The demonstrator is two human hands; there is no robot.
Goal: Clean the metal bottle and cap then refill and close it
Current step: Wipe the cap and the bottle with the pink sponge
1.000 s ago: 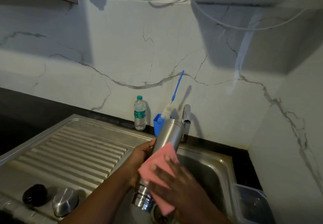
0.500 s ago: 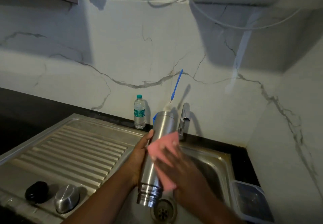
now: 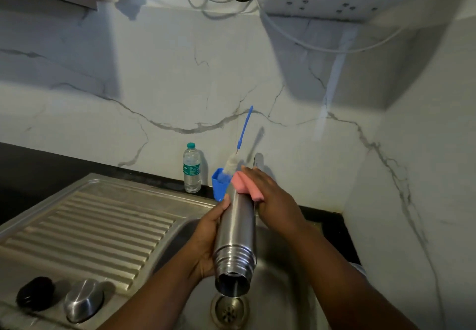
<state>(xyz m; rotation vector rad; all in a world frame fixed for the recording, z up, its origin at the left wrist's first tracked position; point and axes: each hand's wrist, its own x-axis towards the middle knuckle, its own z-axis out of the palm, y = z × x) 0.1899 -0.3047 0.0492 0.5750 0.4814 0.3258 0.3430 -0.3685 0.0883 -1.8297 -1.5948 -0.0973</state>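
Bottle [image 3: 235, 229] held over the sink [image 3: 283, 291], long axis running near-to-far w/ a slight tilt: open mouth points down & toward the camera, just above the drain [image 3: 230, 310]; base points up & away toward the wall. Brushed steel cylinder, smooth body, ridged threaded rings at the neck. Left hand [image 3: 206, 242] wrapped around the lower body, fingers curled shut on it. Right hand [image 3: 273, 201] closed on a pink sponge [image 3: 244, 185], soft & rectangular, pressed vs the bottle's far end. Domed steel cap [image 3: 83, 300] & a round black lid [image 3: 34, 293] lie apart on the ribbed drainboard [image 3: 103, 221]. Behind, on the black surface [image 3: 38, 167]: clear plastic water bottle [image 3: 192, 167], blue cup [image 3: 219, 183] w/ a brush [image 3: 238, 149].
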